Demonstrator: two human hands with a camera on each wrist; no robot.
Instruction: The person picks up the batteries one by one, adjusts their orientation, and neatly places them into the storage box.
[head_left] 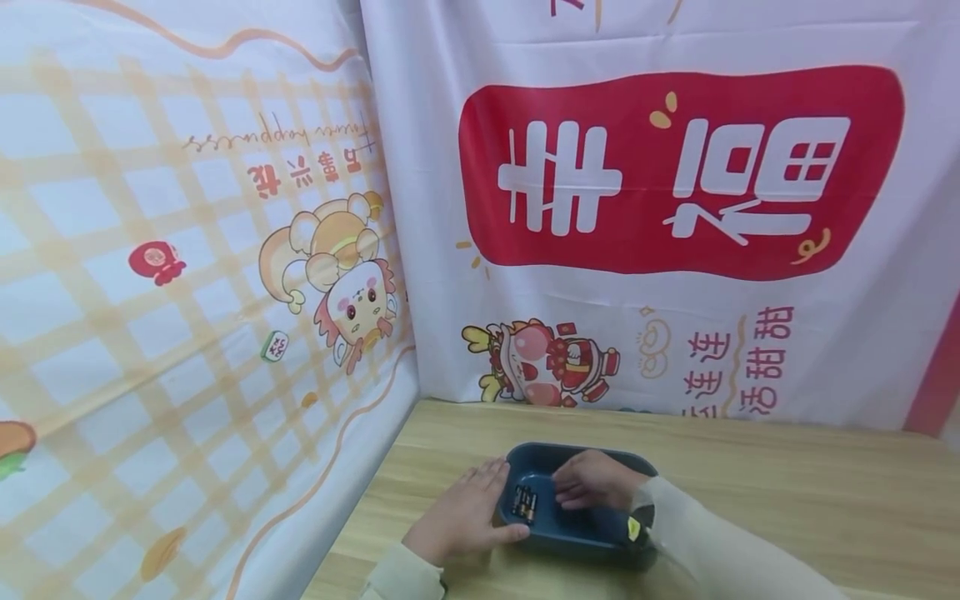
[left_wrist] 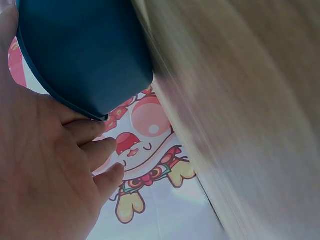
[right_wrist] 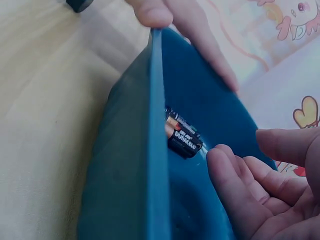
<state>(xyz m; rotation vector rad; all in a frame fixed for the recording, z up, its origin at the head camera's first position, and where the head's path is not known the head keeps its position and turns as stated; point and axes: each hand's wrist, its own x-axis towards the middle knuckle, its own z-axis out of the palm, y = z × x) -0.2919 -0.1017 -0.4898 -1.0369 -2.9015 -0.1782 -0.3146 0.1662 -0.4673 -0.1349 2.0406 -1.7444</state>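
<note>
A dark blue rectangular basin stands on the wooden table. Several black and copper batteries lie side by side near its left end; "DURACELL" can be read on one battery in the right wrist view. My left hand rests against the basin's left end, thumb at the near rim, fingers extended along the outside wall. Inside the basin is my right hand, to the right of the batteries. Its fingers are loosely bent, its thumb stands apart from them, and nothing shows in its palm.
Pale wooden tabletop extends around the basin. Behind it hangs a white printed cloth with a red panel; a checked, cartoon-printed cloth hangs along the left side.
</note>
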